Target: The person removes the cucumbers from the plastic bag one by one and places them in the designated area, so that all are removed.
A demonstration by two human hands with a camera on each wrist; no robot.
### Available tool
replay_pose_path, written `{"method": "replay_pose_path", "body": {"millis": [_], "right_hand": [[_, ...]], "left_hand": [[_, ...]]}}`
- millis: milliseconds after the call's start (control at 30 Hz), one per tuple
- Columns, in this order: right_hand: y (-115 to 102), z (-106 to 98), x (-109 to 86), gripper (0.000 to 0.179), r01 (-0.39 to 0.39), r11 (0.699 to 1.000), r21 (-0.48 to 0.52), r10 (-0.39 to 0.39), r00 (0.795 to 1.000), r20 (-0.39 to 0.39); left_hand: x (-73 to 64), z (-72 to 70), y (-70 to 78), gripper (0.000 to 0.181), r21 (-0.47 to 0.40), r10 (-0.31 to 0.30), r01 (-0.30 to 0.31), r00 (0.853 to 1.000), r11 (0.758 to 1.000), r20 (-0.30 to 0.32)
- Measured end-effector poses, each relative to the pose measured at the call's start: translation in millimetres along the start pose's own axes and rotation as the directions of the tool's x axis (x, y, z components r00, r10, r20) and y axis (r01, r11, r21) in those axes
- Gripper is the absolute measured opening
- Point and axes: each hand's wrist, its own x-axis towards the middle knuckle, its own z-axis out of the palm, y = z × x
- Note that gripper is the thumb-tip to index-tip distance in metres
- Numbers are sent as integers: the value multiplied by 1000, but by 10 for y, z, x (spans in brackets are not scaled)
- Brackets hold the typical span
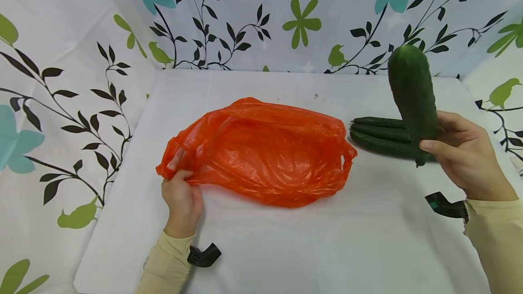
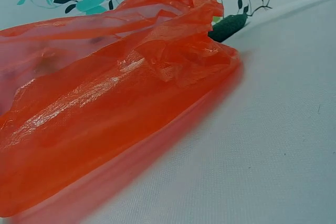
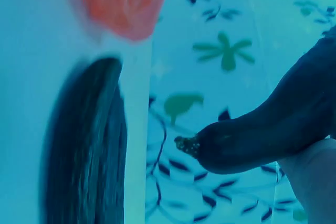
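A thin orange plastic bag [image 1: 261, 149] lies spread on the table, its mouth partly open. At its left end my left hand [image 1: 181, 203] grips the bag's edge, thumb in front and fingers behind the film. My right hand [image 1: 470, 160] holds a dark green cucumber [image 1: 412, 90] near its narrower lower end, upright and raised above the table at the right. In the right wrist view the held cucumber [image 3: 252, 140] shows its stem end. Under it, several more cucumbers [image 1: 377, 137] lie side by side to the right of the bag. The left wrist view shows mostly bag.
The white table [image 1: 318, 248] has rounded corners. A patterned cloth [image 1: 245, 8] with leaves and birds hangs behind it and at both sides. A black device is strapped on each wrist. Small dark specks lie near the table's back edge.
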Motion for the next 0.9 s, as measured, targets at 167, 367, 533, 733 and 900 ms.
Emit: {"method": "replay_pose_path", "body": {"millis": [167, 367, 533, 733, 900], "right_hand": [[49, -247, -90, 62, -9, 984, -176, 0, 999, -49], [135, -483, -190, 61, -64, 888, -456, 27, 996, -87], [200, -676, -322, 55, -218, 622, -752, 129, 976, -176], [326, -865, -455, 51, -210, 534, -819, 201, 972, -119], [393, -937, -493, 49, -158, 519, -840, 218, 975, -49]], "left_hand": [[-9, -6, -4, 50, 17, 10, -11, 1000, 1000, 16], [-21, 4, -37, 53, 10, 11, -11, 999, 1000, 31], [-20, 17, -61, 52, 9, 8, -8, 1000, 1000, 16], [-15, 39, -77, 49, 13, -1, 1, 1000, 1000, 1], [-7, 55, -90, 45, -2, -3, 2, 1000, 1000, -18]]}}
